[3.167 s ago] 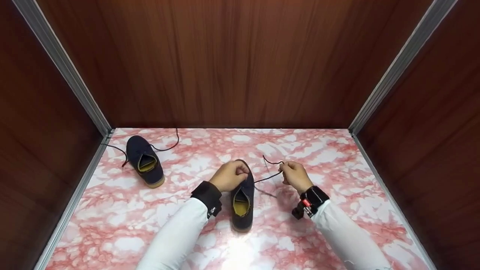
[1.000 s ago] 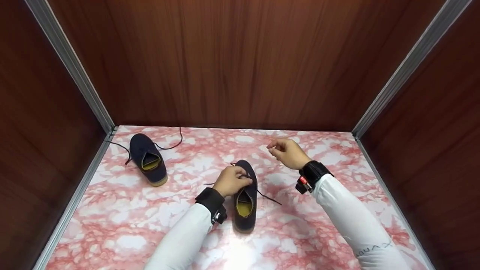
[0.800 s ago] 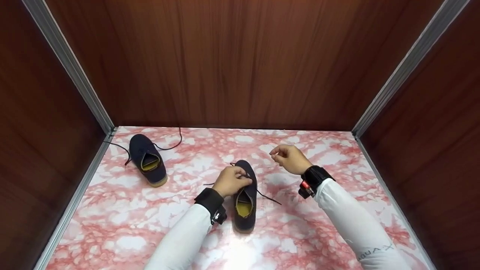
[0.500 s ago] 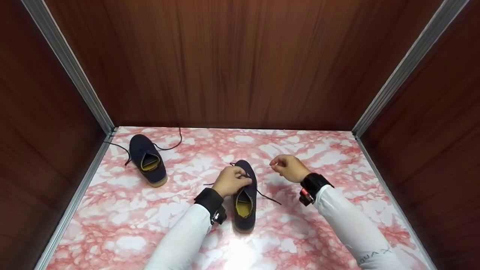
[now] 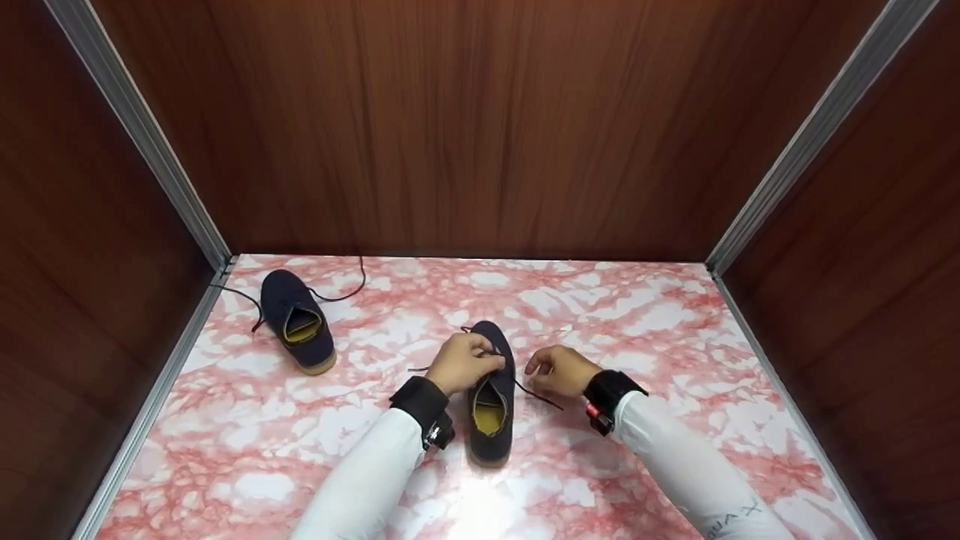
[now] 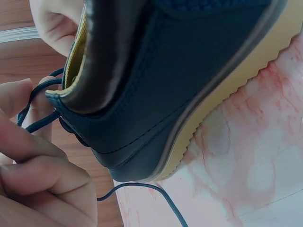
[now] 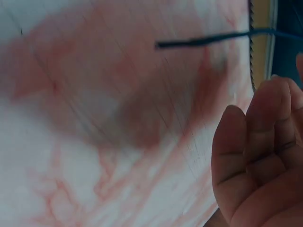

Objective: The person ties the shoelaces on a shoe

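A dark navy shoe with a yellow lining stands on the red-and-white marbled surface, toe pointing away. Over its lacing, my left hand pinches a looped part of the dark shoelace, as the left wrist view shows. One lace end trails to the right of the shoe, and another emerges to the left from under my left hand. My right hand hovers beside the shoe's right side with fingers loosely bent and nothing in them. In the right wrist view the loose lace end does not touch those fingers.
At the back left stands a second navy shoe, its laces spread to both sides. Brown wood-grain panels with grey metal corner strips enclose the back and both sides of the surface.
My right hand held a lace out to the right earlier; it let go, rose, then came down and left toward the shoe. The left hand has stayed at the lacing during the last second.
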A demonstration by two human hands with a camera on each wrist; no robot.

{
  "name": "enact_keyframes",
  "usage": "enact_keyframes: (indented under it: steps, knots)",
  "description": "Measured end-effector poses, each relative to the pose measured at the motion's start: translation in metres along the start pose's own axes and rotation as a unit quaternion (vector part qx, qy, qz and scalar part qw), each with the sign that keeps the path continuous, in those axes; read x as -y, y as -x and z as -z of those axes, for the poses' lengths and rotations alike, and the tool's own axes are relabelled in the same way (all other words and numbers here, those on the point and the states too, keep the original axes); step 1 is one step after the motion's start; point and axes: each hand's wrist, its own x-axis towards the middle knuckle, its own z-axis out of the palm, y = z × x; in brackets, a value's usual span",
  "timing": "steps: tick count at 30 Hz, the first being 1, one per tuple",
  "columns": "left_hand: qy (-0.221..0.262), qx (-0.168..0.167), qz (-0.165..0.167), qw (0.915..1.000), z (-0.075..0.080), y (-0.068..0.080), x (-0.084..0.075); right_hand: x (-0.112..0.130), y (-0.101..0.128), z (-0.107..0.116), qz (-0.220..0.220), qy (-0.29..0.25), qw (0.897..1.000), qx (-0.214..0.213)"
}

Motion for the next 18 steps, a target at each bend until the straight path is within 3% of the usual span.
enact_keyframes:
  steps: [8, 18]
  knots:
    - [0.010, 0.004, 0.003, 0.9999, 0.000, 0.001, 0.001, -0.001, -0.003, -0.019, -0.009, 0.042, 0.999, 0.009]
    - [-0.001, -0.002, 0.002, 1.0000, -0.001, 0.000, 0.002, -0.005, -0.002, -0.024, 0.031, 0.050, 0.998, -0.019]
